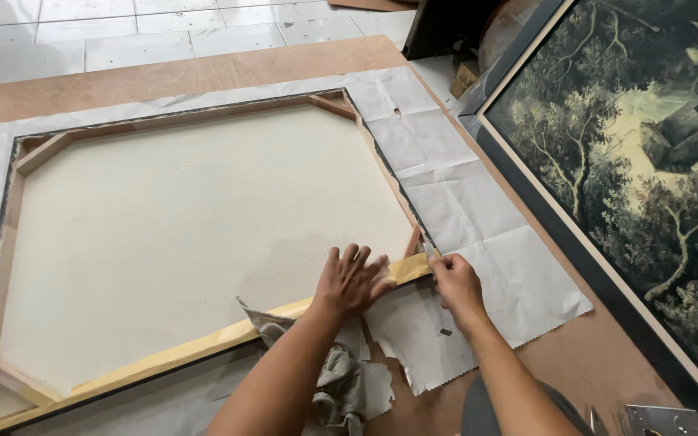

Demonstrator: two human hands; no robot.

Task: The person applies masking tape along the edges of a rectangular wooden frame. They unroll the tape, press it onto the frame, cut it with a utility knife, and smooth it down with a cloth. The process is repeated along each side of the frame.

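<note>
Head camera looks down on a stretched canvas (195, 234) lying face down on white paper (462, 210) over a brown board (187, 77). At its near right corner, the left hand (351, 281) lies flat with fingers spread, pressing on the canvas back and the yellow tape (203, 347) along the wooden frame's lower bar. Just beside it, the right hand (456, 284) pinches the tape's end at the corner. A framed landscape painting (640, 161) stands to the right.

One stretched canvas (195, 234); one framed painting (640, 161); two hands (351, 282).
</note>
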